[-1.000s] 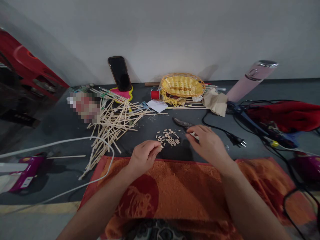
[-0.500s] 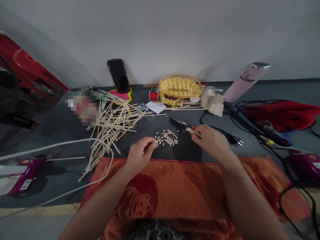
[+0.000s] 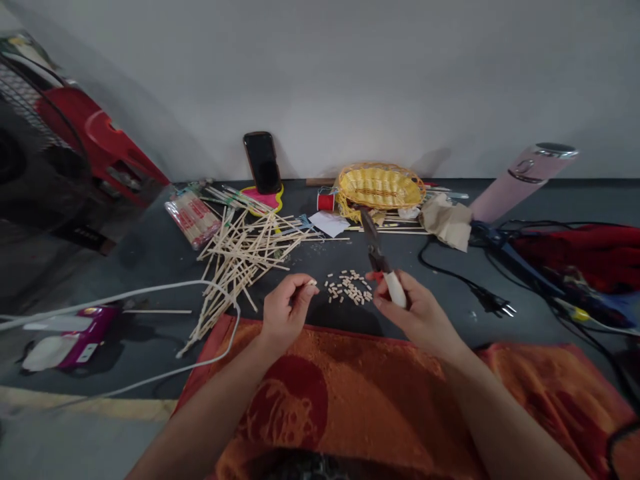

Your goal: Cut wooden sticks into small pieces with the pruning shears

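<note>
In the head view my left hand (image 3: 286, 308) is closed, with a short cut piece of wooden stick (image 3: 313, 283) pinched between thumb and forefinger. My right hand (image 3: 413, 310) grips pruning shears (image 3: 376, 252) by their white and red handles, the dark blades pointing up and away. On the dark tabletop between the hands lies a loose scatter of short stick pieces (image 3: 350, 288). A heap of long thin wooden sticks (image 3: 240, 253) spreads beyond my left hand.
Along the wall stand a phone (image 3: 263, 162), a red thread spool (image 3: 326, 202), a yellow woven basket (image 3: 383, 187) and a pink flask (image 3: 525, 180). A black plug cord (image 3: 493, 301) lies right. A white cable (image 3: 165, 285) crosses left by a purple glue gun (image 3: 85, 337). An orange towel (image 3: 370, 393) covers the front.
The shears have swung from pointing left to pointing up and away, and my right hand has turned with them. My left hand keeps its pinch. The whole view has shifted slightly.
</note>
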`<action>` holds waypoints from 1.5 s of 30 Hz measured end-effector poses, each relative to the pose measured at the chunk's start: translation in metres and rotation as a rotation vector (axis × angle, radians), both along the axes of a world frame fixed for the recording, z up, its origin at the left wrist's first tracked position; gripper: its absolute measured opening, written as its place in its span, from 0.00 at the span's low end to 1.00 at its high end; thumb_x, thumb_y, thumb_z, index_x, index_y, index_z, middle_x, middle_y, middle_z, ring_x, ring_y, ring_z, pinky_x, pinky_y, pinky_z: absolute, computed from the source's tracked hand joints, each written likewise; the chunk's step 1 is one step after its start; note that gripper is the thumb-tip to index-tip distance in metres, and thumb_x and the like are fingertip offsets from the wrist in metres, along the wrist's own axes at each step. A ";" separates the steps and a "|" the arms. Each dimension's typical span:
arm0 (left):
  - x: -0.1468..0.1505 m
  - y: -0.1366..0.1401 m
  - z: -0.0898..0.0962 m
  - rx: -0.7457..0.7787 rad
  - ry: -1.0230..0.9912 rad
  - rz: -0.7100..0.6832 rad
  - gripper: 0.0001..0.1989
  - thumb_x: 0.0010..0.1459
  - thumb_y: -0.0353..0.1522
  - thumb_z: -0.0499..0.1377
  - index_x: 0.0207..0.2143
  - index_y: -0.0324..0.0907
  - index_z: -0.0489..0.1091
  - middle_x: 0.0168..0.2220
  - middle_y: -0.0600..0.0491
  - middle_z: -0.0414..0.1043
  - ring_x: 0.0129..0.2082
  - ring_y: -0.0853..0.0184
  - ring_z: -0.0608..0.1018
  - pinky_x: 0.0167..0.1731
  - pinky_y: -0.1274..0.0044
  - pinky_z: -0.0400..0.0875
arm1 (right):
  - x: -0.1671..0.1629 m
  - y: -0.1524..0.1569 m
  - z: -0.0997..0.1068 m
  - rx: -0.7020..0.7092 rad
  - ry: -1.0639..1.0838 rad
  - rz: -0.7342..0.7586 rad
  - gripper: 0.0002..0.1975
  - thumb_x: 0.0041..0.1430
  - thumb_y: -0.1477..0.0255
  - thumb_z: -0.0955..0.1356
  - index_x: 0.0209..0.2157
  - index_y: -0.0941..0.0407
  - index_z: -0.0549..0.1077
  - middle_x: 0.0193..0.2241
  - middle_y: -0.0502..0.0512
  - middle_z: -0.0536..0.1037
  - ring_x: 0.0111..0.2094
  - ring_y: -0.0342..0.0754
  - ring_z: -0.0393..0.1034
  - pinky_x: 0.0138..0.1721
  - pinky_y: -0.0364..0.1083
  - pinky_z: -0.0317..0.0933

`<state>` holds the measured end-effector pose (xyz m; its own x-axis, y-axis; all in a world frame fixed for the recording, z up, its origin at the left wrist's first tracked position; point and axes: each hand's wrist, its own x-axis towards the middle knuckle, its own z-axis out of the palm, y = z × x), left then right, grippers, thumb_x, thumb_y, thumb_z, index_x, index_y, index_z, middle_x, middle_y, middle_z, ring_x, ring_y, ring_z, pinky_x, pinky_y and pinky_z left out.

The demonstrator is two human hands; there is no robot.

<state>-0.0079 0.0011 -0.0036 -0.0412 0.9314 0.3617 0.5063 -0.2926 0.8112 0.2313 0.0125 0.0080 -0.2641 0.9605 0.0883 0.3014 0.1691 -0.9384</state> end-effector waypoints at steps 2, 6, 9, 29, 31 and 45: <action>0.000 0.000 0.002 0.014 -0.017 0.030 0.08 0.62 0.36 0.54 0.37 0.41 0.70 0.30 0.53 0.76 0.31 0.69 0.76 0.34 0.79 0.70 | -0.003 -0.002 -0.004 0.235 -0.225 0.024 0.11 0.59 0.75 0.64 0.44 0.53 0.68 0.50 0.60 0.68 0.51 0.52 0.64 0.48 0.51 0.63; -0.001 0.000 0.003 0.024 -0.043 0.029 0.08 0.63 0.35 0.54 0.36 0.41 0.69 0.30 0.53 0.75 0.32 0.69 0.76 0.35 0.79 0.69 | -0.008 -0.005 -0.010 0.505 -0.589 0.109 0.21 0.54 0.82 0.61 0.50 0.55 0.66 0.61 0.63 0.56 0.60 0.57 0.55 0.56 0.57 0.57; -0.001 0.000 0.004 0.027 -0.070 0.034 0.07 0.63 0.34 0.54 0.36 0.41 0.69 0.30 0.54 0.74 0.32 0.70 0.76 0.35 0.79 0.69 | -0.010 -0.007 -0.010 0.555 -0.753 0.124 0.23 0.52 0.83 0.61 0.51 0.56 0.65 0.63 0.64 0.53 0.58 0.60 0.56 0.54 0.60 0.58; -0.007 0.002 0.000 0.031 -0.012 0.069 0.10 0.62 0.37 0.55 0.38 0.41 0.71 0.32 0.53 0.75 0.32 0.69 0.75 0.32 0.80 0.69 | -0.015 -0.011 -0.005 0.548 -0.856 0.135 0.24 0.54 0.81 0.61 0.52 0.55 0.66 0.62 0.62 0.56 0.53 0.60 0.61 0.49 0.61 0.62; -0.007 0.002 -0.001 0.032 -0.009 0.071 0.09 0.61 0.37 0.55 0.38 0.41 0.71 0.32 0.53 0.75 0.32 0.69 0.75 0.32 0.80 0.68 | -0.015 -0.010 -0.005 0.539 -0.856 0.146 0.23 0.54 0.81 0.61 0.53 0.55 0.66 0.62 0.62 0.57 0.53 0.60 0.61 0.49 0.60 0.62; -0.003 0.003 0.004 0.008 -0.114 0.049 0.09 0.62 0.36 0.55 0.35 0.41 0.70 0.29 0.54 0.75 0.31 0.69 0.76 0.34 0.79 0.69 | -0.011 -0.005 -0.016 0.567 -0.748 0.158 0.22 0.57 0.83 0.58 0.53 0.56 0.64 0.58 0.64 0.62 0.58 0.55 0.58 0.56 0.57 0.61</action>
